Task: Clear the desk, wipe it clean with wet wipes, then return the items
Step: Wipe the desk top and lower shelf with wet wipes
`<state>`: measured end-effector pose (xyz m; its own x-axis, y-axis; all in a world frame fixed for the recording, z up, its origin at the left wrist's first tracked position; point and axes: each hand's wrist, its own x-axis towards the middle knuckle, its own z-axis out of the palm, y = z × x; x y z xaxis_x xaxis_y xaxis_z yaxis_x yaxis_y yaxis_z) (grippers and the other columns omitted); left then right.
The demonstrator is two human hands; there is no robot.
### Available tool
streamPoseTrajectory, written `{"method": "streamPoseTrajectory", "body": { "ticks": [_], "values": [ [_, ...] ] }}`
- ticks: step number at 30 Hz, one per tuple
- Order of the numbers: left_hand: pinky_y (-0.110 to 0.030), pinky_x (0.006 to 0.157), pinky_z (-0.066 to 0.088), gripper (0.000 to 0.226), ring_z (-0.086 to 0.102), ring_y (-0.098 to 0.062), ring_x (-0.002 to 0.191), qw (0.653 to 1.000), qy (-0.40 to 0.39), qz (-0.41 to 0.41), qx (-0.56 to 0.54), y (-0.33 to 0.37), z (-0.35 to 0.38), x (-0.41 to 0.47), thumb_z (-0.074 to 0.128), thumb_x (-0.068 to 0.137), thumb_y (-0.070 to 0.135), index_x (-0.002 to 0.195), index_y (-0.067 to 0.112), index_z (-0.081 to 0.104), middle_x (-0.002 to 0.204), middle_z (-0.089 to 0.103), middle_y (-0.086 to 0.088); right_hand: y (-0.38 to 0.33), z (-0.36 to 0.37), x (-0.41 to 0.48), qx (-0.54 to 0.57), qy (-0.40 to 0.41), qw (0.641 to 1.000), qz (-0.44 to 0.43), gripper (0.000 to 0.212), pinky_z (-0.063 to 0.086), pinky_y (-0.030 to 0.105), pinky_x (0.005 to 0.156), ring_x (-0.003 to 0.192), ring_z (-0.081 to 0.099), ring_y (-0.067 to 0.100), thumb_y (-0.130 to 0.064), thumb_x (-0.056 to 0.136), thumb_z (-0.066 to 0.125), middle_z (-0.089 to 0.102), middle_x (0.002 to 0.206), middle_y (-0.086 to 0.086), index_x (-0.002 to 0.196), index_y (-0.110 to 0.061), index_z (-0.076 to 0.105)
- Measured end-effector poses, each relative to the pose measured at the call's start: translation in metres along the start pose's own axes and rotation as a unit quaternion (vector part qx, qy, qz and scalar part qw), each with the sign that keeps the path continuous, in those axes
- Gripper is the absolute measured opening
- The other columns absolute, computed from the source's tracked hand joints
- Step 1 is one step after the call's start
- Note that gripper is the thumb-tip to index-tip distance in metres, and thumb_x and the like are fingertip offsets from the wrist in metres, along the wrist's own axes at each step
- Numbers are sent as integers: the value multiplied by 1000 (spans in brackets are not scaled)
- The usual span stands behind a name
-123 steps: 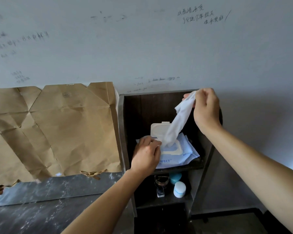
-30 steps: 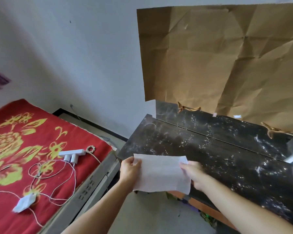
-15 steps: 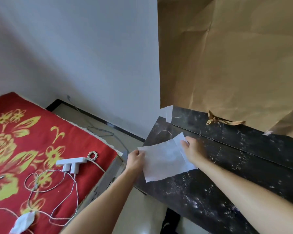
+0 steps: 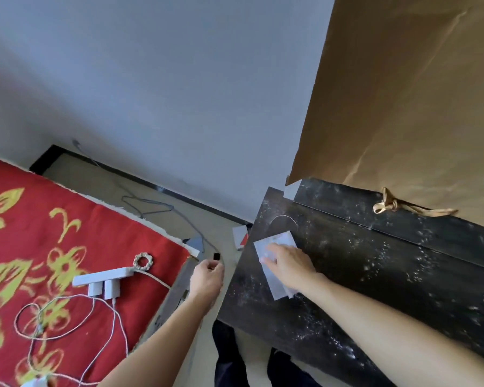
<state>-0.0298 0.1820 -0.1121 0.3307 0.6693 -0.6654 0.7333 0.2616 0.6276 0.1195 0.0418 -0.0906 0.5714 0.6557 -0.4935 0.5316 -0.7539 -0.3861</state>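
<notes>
A: Right, wet wipe: position?
B: Flat on the desk, near its front-left corner. Right hand lies on top, fingers straight and slightly spread, pressing the sheet down. Both ends of the sheet show past the hand.

A: Left hand?
B: Left hand hangs off the desk's left edge, above the floor. Fingers loosely curled; nothing held that I can make out.

A: How will the sheet handle?
B: Judgement only: near weightless, limp and damp. It should cling to the top, and bunch or fold if pushed from one edge. No stiffness to steer by. Best taken under a flat palm over its middle, with even pressure. Pinching a corner would likely drag it into a rope.

A: Surface?
B: Dark, with pale specks over most of it. Dust or pattern, cannot tell.

A: Containers?
B: One candidate: brown paper bag, flattened against the wall behind the desk, its twisted handle resting on the rear ledge. Lies flat; nothing shows inside. No wipe pack in view.

A: Elsewhere?
B: Power strip with two plugs and white cables on the red bedcover, well apart from the desk.
</notes>
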Motion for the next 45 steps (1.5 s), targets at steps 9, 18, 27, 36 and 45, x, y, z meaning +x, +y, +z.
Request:
{"method": "streamPoseTrajectory", "body": {
  "ticks": [9, 18, 27, 36, 45],
  "values": [
    [-23, 64, 40, 17, 58, -16, 79, 970, -95, 97, 201, 13, -10, 27, 53, 88, 18, 102, 14, 61, 86, 63, 1, 41, -3, -18, 83, 106, 961, 243, 46, 48, 30, 73, 95, 62, 18, -49, 82, 58, 65, 108, -7, 121, -25, 55],
    [-26, 79, 47, 23, 61, -22, 95, 937, -163, 140, 274, 2, -2, 43, 52, 89, 20, 108, 13, 63, 103, 66, -4, 3, -2, 13, 102, 174, 939, 279, 10, 54, 35, 64, 69, 60, 19, -28, 82, 57, 63, 78, -2, 79, -18, 58],
    [-26, 80, 46, 22, 61, -21, 98, 940, -171, 133, 263, -7, 2, 53, 52, 91, 26, 106, 14, 63, 103, 66, -3, -13, -48, 54, -19, 298, 954, 19, 13, 50, 35, 71, 101, 53, 24, -17, 82, 68, 59, 106, 5, 90, -10, 61],
    [-36, 81, 38, 37, 54, -30, 100, 952, -175, 154, 201, -10, 37, 51, 25, 102, 38, 93, 12, 49, 104, 60, -11, 15, 10, 115, -115, 124, 985, -46, 53, -5, 29, 116, 145, -12, 14, -24, 103, 23, -8, 159, 2, 150, -15, 0],
    [-32, 82, 37, 37, 52, -18, 98, 945, -190, 191, 187, -22, 39, 57, 21, 101, 43, 98, 19, 49, 100, 57, 1, 17, 49, 78, -33, 155, 978, -135, 62, -2, 30, 118, 144, -11, 10, 1, 96, 36, -4, 157, -4, 149, -16, 9]
  ]
}}
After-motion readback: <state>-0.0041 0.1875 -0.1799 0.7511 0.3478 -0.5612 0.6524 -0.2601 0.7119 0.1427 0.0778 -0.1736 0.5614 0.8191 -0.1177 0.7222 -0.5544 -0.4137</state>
